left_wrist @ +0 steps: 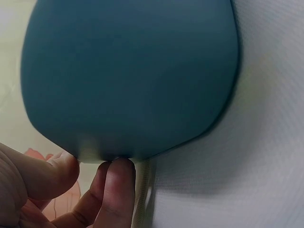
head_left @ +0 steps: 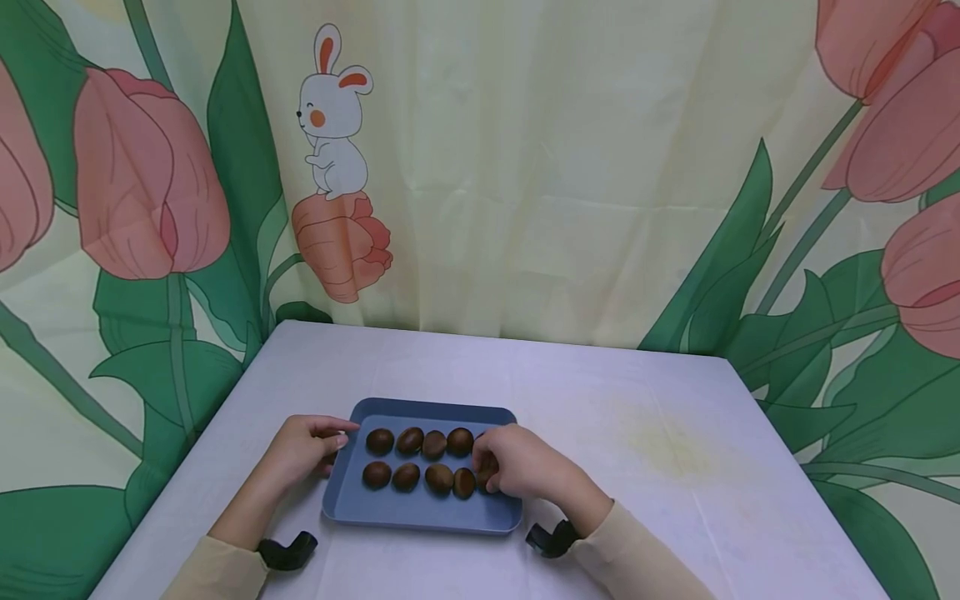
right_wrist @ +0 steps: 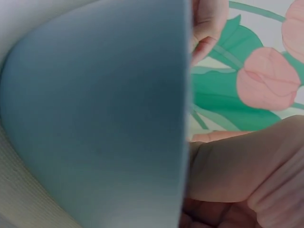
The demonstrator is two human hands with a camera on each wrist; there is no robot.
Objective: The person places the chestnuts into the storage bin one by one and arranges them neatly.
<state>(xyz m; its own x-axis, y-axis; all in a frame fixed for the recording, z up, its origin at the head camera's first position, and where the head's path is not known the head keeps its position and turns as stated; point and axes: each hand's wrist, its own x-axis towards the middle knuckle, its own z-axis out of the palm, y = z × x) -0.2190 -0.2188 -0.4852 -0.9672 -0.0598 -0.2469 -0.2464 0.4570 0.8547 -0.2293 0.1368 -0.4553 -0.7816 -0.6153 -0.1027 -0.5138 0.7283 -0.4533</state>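
Note:
A blue-grey rectangular tray point(head_left: 420, 515) lies on the white-covered table, with several glossy brown chestnuts point(head_left: 438, 479) in two rows inside it. At its left end, my left hand point(head_left: 300, 450) holds the tray edge between thumb and fingers. The left wrist view shows the fingertips point(left_wrist: 121, 175) right at the tray's outer side. My right hand point(head_left: 525, 467) reaches over the right end, its curled fingers pinching a chestnut point(head_left: 483, 481) in the front row. Those fingers partly cover that chestnut and the back row's right end. In the right wrist view, the tray wall hides the fingertips.
The table's white cloth point(head_left: 622, 533) surrounds the tray and bears a faint yellowish patch at the right. Behind stands a pale curtain point(head_left: 525, 167) printed with tulips and a rabbit. Black straps point(head_left: 288, 552) sit at both wrists, below beige sleeves.

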